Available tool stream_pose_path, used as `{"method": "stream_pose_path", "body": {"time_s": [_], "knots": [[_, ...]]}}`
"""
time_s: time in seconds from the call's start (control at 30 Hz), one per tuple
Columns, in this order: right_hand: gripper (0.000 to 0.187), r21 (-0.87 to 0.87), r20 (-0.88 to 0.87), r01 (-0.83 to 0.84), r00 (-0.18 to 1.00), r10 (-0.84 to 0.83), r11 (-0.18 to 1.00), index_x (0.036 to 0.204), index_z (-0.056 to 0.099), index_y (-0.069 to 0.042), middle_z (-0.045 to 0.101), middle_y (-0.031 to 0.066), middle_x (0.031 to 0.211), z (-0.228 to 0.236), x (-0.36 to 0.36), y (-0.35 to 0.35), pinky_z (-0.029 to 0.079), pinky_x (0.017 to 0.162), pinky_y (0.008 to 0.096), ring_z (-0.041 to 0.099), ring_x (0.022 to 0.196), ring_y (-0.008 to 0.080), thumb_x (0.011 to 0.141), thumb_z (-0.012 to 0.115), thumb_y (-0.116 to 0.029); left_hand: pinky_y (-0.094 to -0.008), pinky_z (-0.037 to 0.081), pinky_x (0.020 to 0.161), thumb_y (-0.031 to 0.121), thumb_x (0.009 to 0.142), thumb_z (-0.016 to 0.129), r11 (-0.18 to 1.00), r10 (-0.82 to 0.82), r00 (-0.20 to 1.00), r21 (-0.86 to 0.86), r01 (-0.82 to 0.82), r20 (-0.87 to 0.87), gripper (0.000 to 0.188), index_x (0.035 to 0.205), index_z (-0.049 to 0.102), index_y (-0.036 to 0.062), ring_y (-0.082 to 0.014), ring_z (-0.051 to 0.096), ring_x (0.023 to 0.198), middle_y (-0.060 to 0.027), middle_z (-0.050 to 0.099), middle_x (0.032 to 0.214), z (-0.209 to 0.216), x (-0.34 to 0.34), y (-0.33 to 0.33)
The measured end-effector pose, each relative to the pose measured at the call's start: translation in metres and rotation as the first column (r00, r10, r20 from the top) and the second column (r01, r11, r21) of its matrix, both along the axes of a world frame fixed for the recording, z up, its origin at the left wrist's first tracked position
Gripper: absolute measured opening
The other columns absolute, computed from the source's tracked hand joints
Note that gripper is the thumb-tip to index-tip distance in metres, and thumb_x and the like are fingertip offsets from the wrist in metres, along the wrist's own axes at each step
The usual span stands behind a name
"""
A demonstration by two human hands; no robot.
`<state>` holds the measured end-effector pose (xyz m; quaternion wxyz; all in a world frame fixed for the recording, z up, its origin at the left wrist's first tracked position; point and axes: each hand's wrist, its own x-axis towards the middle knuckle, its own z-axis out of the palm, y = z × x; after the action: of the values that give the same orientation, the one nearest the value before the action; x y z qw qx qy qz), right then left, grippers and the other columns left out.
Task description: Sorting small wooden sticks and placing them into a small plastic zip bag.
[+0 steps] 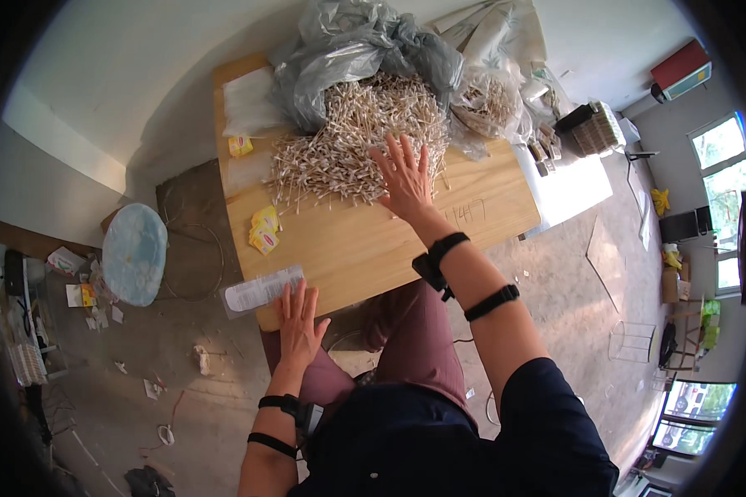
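Observation:
A large heap of cotton swabs (373,124) spills from a grey plastic bag (331,50) at the far side of the wooden table (365,240). My right hand (406,184) is open, fingers spread, over the near right edge of the heap; whether it touches the swabs I cannot tell. Stretched out at the table's near left edge, my left hand (298,323) is open and holds nothing. Its fingertips are by a clear plastic packaging bag with printed white panel (264,288). Small yellow cards (264,229) lie beyond that bag.
Another yellow card (239,147) and a white plastic sheet (253,103) lie at the table's far left. A clear bag of swabs (486,99) stands right of the heap. Bundled packs (593,128) sit on a white surface beyond. A blue round stool (135,254) stands left.

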<state>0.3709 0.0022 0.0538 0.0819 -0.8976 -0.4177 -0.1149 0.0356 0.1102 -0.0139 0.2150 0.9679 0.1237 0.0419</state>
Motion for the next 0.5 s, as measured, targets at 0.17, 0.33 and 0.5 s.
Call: {"method": "stream_pose_path", "body": {"time_s": [0.17,0.33,0.5], "knots": [[0.087,-0.233,-0.107,0.094,0.987,-0.122,0.968,0.153,0.029,-0.028,0.013,0.0068,0.162,-0.009,0.046,0.019,0.026,0.111,0.0659,0.016,0.148,0.0334,0.079,0.072,-0.012,-0.0588,0.013,0.118,0.029,0.081,0.075,1.0,-0.014,0.998,0.018,0.015,-0.065,0.082,0.149,0.034,0.0097,-0.0415,0.017,0.146,-0.0148,0.023,0.159,0.006,0.002,-0.003],[0.041,0.224,0.009,-0.073,0.997,0.073,0.972,0.117,0.063,-0.014,0.051,0.0093,0.13,-0.009,0.065,0.014,0.044,0.091,0.0543,0.048,0.121,0.0308,0.08,0.061,0.001,-0.0591,0.013,0.118,0.034,0.079,0.076,0.998,0.023,0.993,0.056,-0.017,-0.117,0.086,0.15,0.033,0.0101,-0.0415,0.016,0.147,-0.0153,0.022,0.159,0.009,0.001,-0.006],[0.032,0.443,0.064,-0.213,0.976,0.207,0.871,0.105,0.065,-0.005,0.059,0.0146,0.114,0.006,0.079,0.003,0.053,0.083,0.0435,0.056,0.105,0.0351,0.076,0.06,0.007,-0.059,0.012,0.118,0.033,0.079,0.076,0.998,0.033,0.994,0.051,-0.028,-0.105,0.085,0.149,0.034,0.0096,-0.0416,0.016,0.147,-0.0154,0.022,0.159,0.01,0.004,-0.005]]}}
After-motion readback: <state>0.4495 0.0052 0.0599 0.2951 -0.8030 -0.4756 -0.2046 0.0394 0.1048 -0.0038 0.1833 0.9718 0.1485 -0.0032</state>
